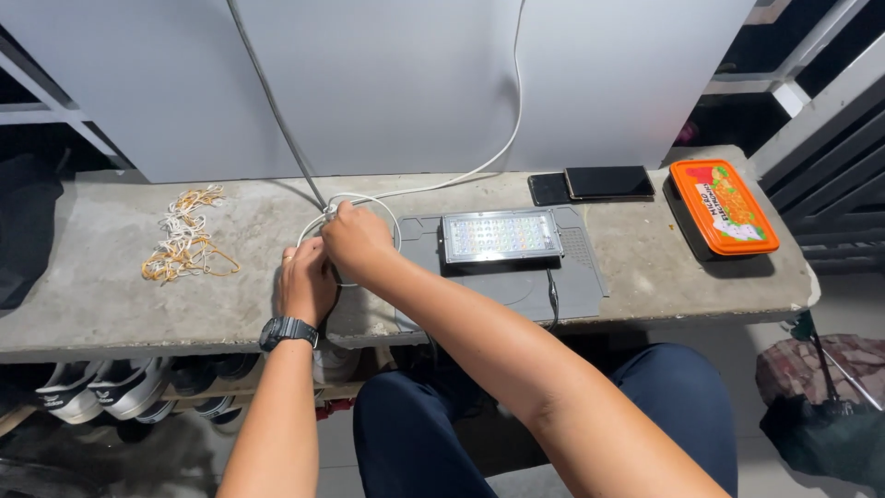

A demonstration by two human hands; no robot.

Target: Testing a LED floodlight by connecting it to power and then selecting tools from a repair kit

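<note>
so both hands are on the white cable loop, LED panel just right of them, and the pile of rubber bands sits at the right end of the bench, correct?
One thing is off: the pile of rubber bands lies at the left end of the bench, not the right, as the head view shows. The rest holds: left hand and right hand are on the white cable loop, with the LED panel just right of them.

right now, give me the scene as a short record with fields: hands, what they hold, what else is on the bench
surface: concrete bench
left hand: rests on the bench beside the right, black wristwatch on its wrist
right hand: pinches a coiled white cable
centre: LED floodlight panel lying on a grey mat
left side: pile of rubber bands
right side: two dark phones, orange-lidded box
below: shoes under the bench
</note>
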